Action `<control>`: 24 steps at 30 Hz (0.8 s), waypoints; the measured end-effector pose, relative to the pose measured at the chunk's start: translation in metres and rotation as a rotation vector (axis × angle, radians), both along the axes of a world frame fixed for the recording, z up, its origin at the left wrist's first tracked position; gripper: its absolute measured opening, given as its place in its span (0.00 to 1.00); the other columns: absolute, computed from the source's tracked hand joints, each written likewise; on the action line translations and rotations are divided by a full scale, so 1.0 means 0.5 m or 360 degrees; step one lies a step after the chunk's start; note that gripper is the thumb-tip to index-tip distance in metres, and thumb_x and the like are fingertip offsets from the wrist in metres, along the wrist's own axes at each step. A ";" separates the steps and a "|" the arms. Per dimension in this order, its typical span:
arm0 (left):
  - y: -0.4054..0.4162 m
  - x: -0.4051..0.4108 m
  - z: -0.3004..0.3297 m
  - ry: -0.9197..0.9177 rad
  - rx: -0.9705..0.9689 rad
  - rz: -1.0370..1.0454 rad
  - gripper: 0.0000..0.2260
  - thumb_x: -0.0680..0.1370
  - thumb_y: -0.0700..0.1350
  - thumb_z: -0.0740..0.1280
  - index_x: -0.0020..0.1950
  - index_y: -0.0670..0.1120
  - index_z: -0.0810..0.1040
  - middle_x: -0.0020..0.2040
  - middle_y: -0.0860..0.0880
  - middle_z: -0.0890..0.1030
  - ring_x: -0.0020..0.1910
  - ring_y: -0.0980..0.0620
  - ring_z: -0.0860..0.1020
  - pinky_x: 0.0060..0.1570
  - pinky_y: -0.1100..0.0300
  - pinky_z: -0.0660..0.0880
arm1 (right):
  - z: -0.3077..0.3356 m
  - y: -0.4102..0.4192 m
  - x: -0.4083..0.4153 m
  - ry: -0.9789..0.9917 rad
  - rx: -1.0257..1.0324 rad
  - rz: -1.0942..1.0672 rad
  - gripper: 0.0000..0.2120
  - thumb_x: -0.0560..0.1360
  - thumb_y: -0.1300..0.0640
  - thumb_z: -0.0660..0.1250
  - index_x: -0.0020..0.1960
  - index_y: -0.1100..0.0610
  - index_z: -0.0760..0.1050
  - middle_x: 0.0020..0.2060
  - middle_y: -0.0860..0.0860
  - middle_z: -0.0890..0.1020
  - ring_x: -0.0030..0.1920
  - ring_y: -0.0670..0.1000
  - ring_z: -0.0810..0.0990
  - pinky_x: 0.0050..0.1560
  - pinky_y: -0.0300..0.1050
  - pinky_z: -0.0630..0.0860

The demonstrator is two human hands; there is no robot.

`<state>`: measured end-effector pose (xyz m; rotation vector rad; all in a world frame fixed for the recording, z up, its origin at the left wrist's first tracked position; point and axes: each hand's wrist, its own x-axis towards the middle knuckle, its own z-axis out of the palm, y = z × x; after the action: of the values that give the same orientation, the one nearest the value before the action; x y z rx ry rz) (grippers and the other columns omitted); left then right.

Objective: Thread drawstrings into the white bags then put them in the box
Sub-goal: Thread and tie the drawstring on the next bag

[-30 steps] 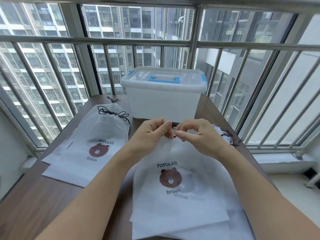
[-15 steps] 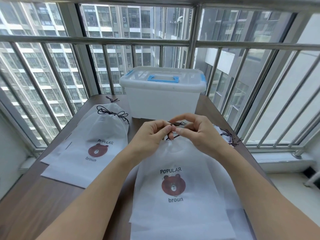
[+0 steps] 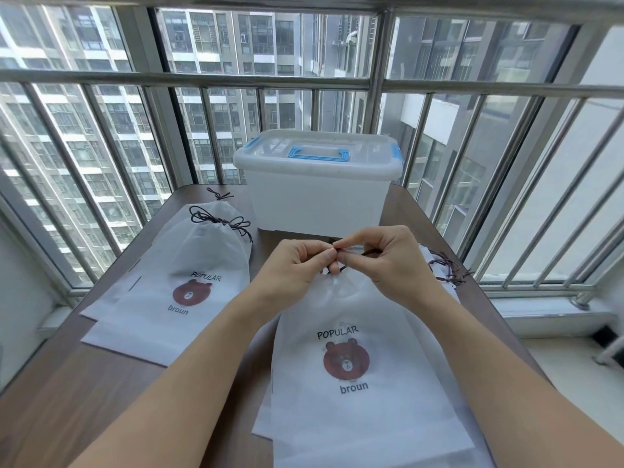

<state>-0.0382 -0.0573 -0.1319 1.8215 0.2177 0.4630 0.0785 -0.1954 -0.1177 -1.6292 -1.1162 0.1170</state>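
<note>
Head view: brown table (image 3: 84,393), barred window (image 3: 202,82).

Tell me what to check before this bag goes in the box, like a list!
1. Both hands on the string: ok. The left hand and right hand pinch the dark drawstring at the top of the front bag.
2. String threaded all the way through: cannot tell; the fingers hide the bag's mouth.
3. Box ready to take a bag: not ok. The lid is on the box.
4. Way to the box clear: ok; bare table lies between the hands and the box.
5. Bags on the left done: ok for the top one, whose string is tied in loops; the ones under it cannot be told.
</note>
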 end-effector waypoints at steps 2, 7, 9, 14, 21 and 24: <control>0.000 -0.001 0.001 0.0020 -0.0016 -0.0013 0.13 0.83 0.41 0.63 0.41 0.41 0.82 0.35 0.54 0.80 0.36 0.58 0.71 0.38 0.69 0.67 | 0.002 -0.002 0.000 0.0069 -0.0025 0.0034 0.03 0.72 0.65 0.76 0.45 0.59 0.85 0.18 0.41 0.70 0.22 0.43 0.63 0.28 0.32 0.60; -0.001 -0.004 0.003 0.0048 -0.0053 -0.0052 0.13 0.83 0.40 0.63 0.43 0.38 0.83 0.36 0.54 0.80 0.35 0.62 0.73 0.40 0.71 0.68 | -0.001 0.000 0.006 0.0165 -0.0046 0.0057 0.03 0.72 0.64 0.77 0.45 0.58 0.86 0.20 0.42 0.65 0.24 0.43 0.59 0.28 0.34 0.58; -0.002 -0.007 0.005 0.0071 -0.0041 -0.0063 0.13 0.83 0.41 0.63 0.42 0.40 0.82 0.35 0.56 0.79 0.34 0.62 0.73 0.39 0.72 0.68 | -0.001 0.001 0.007 0.0186 -0.0060 0.0048 0.03 0.71 0.64 0.77 0.44 0.58 0.86 0.21 0.43 0.65 0.24 0.44 0.59 0.28 0.35 0.57; -0.005 -0.011 0.008 0.0110 -0.0029 -0.0090 0.13 0.83 0.42 0.63 0.41 0.43 0.82 0.34 0.56 0.79 0.34 0.57 0.71 0.38 0.67 0.68 | 0.000 0.001 0.003 0.0134 -0.0074 -0.0020 0.04 0.72 0.65 0.75 0.41 0.58 0.85 0.23 0.47 0.65 0.25 0.45 0.60 0.28 0.35 0.58; -0.007 -0.003 0.010 0.0078 -0.0132 -0.0039 0.10 0.82 0.41 0.64 0.53 0.42 0.85 0.39 0.52 0.83 0.42 0.56 0.74 0.47 0.59 0.67 | 0.014 0.007 -0.014 0.0621 -0.0067 0.0006 0.06 0.81 0.66 0.63 0.45 0.63 0.74 0.26 0.48 0.77 0.18 0.41 0.67 0.22 0.29 0.63; -0.005 -0.004 0.009 0.0048 -0.0201 -0.0034 0.09 0.82 0.41 0.65 0.53 0.42 0.86 0.39 0.49 0.82 0.40 0.55 0.73 0.44 0.60 0.68 | 0.005 0.013 -0.006 0.0617 -0.0136 -0.0006 0.09 0.81 0.63 0.61 0.43 0.58 0.72 0.21 0.45 0.68 0.20 0.43 0.59 0.21 0.34 0.57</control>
<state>-0.0403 -0.0597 -0.1275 1.7064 0.2427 0.3982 0.0756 -0.1888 -0.1151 -1.5977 -0.8178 0.4634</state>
